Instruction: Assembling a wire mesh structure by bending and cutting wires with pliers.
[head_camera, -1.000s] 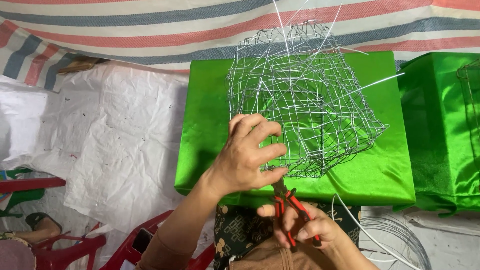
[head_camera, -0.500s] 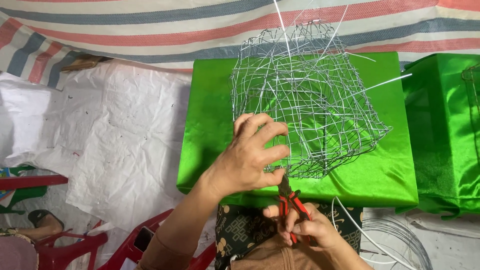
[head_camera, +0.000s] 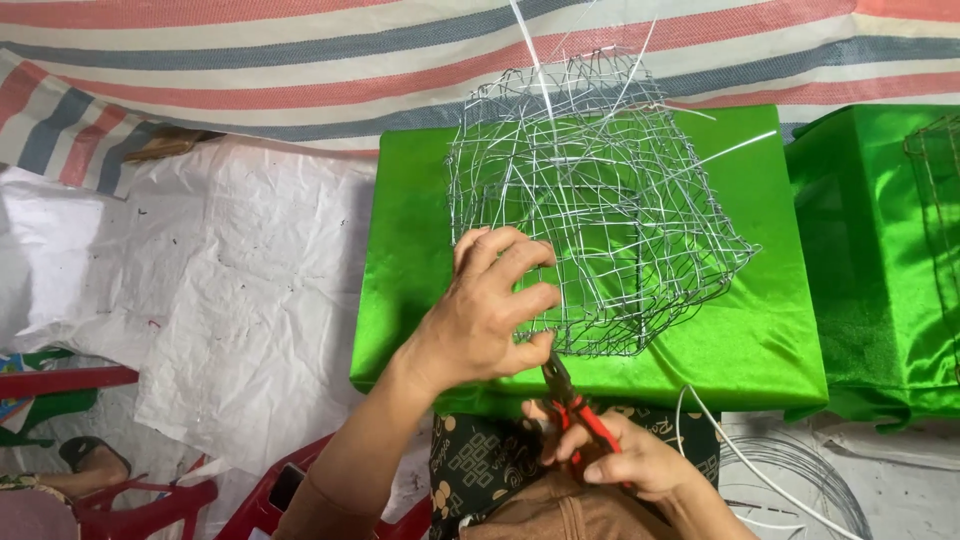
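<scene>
On the green satin-covered box (head_camera: 760, 340), the left hand (head_camera: 485, 315) clasps the wire cage (head_camera: 600, 210) while the right hand (head_camera: 625, 460) grips red-handled pliers (head_camera: 575, 405) (loose wire ends could spring up and jab fingers).

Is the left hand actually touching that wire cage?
Touching. The head view shows the left hand with fingers curled through the near bottom edge of the wire cage.

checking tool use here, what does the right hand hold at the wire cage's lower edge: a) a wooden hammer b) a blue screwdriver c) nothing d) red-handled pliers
d: the right hand grips red-handled metal pliers, their tip at the lower edge of the silver wire mesh cage, which the left hand steadies.
</scene>
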